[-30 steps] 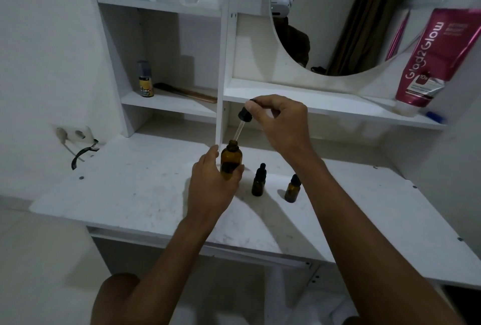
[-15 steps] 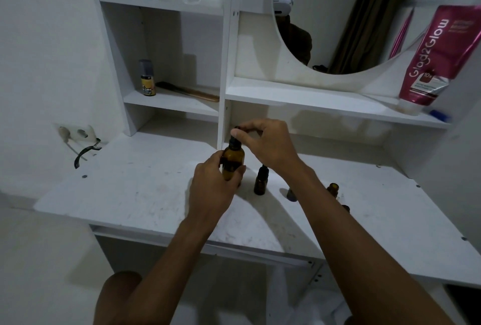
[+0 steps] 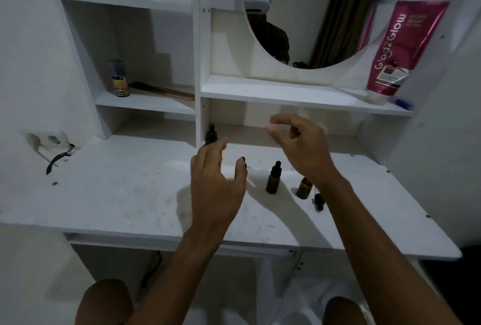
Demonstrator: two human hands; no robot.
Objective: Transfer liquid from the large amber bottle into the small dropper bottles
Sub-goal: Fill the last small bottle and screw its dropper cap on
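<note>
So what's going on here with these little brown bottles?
A person is decanting liquid at a desk. Both hands hover empty: the left hand in front of the large amber bottle, which has its dropper cap on, the right hand near the small ones. The capped small bottle stands beside the open small bottle, a loose dropper lying next to that.
</note>
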